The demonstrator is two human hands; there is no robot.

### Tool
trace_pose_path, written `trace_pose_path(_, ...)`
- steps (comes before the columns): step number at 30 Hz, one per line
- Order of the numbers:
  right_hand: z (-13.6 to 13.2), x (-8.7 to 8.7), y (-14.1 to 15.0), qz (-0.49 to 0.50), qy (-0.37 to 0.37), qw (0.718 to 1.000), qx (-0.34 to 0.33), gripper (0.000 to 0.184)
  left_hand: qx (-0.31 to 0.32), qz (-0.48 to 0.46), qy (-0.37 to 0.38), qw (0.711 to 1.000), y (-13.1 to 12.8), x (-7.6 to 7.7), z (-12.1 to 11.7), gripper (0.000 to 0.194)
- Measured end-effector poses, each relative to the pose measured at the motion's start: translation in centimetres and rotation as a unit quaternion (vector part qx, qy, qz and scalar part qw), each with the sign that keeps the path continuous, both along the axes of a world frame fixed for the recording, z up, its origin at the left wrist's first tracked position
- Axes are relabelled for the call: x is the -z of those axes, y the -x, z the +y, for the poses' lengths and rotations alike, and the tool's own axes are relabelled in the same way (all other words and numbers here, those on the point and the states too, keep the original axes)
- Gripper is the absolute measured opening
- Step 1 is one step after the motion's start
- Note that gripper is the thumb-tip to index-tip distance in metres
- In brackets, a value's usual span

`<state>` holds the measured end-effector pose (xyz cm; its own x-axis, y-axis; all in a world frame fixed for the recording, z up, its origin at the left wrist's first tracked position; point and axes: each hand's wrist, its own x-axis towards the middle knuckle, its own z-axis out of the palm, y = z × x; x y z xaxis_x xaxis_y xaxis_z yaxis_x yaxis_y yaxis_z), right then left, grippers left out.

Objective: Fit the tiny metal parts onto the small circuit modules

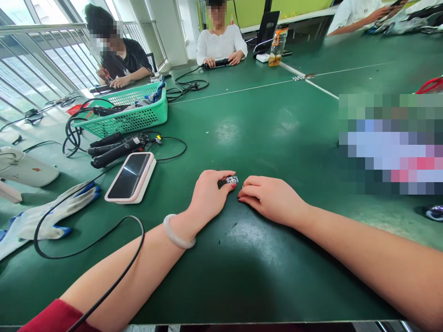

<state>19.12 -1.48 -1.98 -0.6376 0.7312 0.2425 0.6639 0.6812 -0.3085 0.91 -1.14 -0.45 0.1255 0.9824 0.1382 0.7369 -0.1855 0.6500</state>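
Between the thumb and fingertips of my left hand [209, 191] is a small silvery rectangular piece [232, 180], with a patterned face too small to make out. My left hand pinches it just above the green tabletop [256, 147]. Just to its right, my right hand [268, 193] rests low at the table, fingers curled together and the thumb drawn in. Nothing shows in its fingers, though the inside of the grip is hidden. A small gap separates the two hands. A pale bangle circles my left wrist, and a black cable [119, 286] passes over that forearm.
To the left lie a phone in a pink case [130, 177], work gloves [51, 216] and black corded tools [119, 150]. Behind them stands a green basket [138, 119] with cables and gloves. A bottle [278, 46] stands at the back. Several people sit around the table.
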Motion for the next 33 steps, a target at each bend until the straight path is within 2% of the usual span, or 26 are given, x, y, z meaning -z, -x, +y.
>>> trace_pose_path(2,0.0,-0.2,0.0,0.034,0.015,0.999,0.005,0.022,0.005,-0.004,-0.003,1.0,0.0,0.0,0.0,0.026)
trace_pose_path(4,0.1,-0.5,0.0,0.113,0.038,0.992,0.033,0.018,0.018,-0.017,-0.006,1.0,-0.1,-0.1,-0.1,0.022)
trace_pose_path(7,0.2,-0.8,0.0,0.251,0.087,0.958,0.107,0.013,0.047,-0.057,-0.005,0.997,-0.1,-0.1,-0.2,0.021)
trace_pose_path(9,0.2,-0.8,0.0,0.303,0.116,0.936,0.135,0.013,0.061,-0.095,0.003,0.994,-0.1,-0.2,-0.1,0.023)
trace_pose_path(12,0.2,-0.9,0.1,0.336,0.137,0.922,0.139,0.015,0.07,-0.157,0.034,0.985,-0.2,-0.2,0.0,0.026)
trace_pose_path(19,0.0,-1.0,0.0,0.365,0.13,0.914,0.123,0.02,0.103,-0.25,0.082,0.959,0.0,-0.1,0.1,0.028)
trace_pose_path(22,-0.1,-1.1,-0.1,0.363,0.096,0.92,0.113,0.017,0.118,-0.282,0.098,0.947,0.1,0.0,0.1,0.03)
trace_pose_path(26,-0.2,-1.4,-0.2,0.335,0.008,0.937,0.1,0.012,0.137,-0.317,0.107,0.932,0.1,0.1,0.1,0.031)
trace_pose_path(33,-0.7,-1.7,-0.5,0.262,-0.161,0.949,0.064,0.012,0.14,-0.434,0.145,0.878,0.0,0.3,0.0,0.032)
